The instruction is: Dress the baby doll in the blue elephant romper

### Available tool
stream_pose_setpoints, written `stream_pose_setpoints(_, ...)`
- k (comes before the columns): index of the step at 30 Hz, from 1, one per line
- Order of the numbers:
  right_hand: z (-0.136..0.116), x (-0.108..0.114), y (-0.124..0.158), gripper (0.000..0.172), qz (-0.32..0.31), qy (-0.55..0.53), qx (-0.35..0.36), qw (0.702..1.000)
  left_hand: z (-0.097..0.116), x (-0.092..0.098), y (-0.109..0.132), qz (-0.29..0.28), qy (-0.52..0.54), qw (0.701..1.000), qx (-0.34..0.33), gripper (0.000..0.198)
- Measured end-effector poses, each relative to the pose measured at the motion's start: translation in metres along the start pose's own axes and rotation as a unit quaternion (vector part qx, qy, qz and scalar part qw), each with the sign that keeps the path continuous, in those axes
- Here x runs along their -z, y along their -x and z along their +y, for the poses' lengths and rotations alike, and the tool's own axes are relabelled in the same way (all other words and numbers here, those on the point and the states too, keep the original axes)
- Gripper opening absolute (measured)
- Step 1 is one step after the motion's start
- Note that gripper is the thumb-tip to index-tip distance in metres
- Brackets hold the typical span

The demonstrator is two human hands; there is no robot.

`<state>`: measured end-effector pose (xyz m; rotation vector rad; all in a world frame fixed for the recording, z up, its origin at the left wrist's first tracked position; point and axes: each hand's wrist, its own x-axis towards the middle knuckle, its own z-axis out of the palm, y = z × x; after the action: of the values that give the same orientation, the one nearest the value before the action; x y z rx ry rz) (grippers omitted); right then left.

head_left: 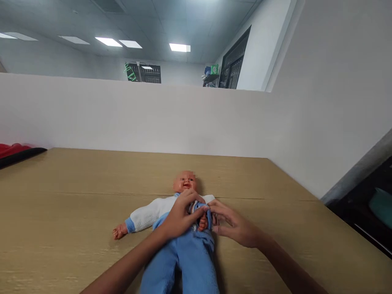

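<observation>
A baby doll (185, 181) lies on its back, head away from me, in blue trousers (196, 261) and a white top with blue trim. Its left-hand sleeve (147, 214) stretches out sideways, with the doll's hand showing beyond the blue cuff. Over the doll's chest, my left hand (183, 214) has its thumb and fingers closed on the blue-edged cloth by the doll's other hand (203, 223), which is bent in over the belly. My right hand (234, 226) is at the doll's side, fingers curled, fingertips at the same blue edge; their exact grip is partly hidden.
The doll rests on a wood-coloured table (76, 175) with a seam across it. A low white wall (137, 114) runs along the far edge and joins a wall at right. Red cloth (14, 150) and a black edge show at far left. A dark recess (364, 204) lies at right.
</observation>
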<state>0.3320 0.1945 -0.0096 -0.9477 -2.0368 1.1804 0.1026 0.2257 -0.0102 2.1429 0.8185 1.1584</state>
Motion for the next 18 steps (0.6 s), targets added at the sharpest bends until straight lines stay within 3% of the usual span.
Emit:
stream_pose_setpoints(2,0.016,-0.01,0.004,0.028,0.107,-0.075,-0.034,0.991,-0.002,0.002,-0.01,-0.026,0.038,0.998,0.05,0.025)
stream_pose_setpoints(4,0.03,-0.024,0.006,0.034,0.24,-0.105,-0.067,0.963,-0.007,0.001,-0.015,-0.042,0.035,0.996,0.065,0.025)
stream_pose_setpoints(5,0.035,-0.03,0.006,0.036,0.279,-0.126,-0.082,0.949,-0.01,-0.001,-0.016,-0.044,0.02,0.997,0.066,0.024)
stream_pose_setpoints(11,0.055,-0.044,0.007,0.039,0.328,-0.286,-0.117,0.893,-0.019,-0.015,-0.014,-0.09,-0.124,0.987,0.045,0.022)
stream_pose_setpoints(18,0.075,-0.04,-0.017,0.056,0.341,-0.25,-0.126,0.897,-0.024,-0.02,-0.015,-0.067,-0.159,0.982,0.077,0.022)
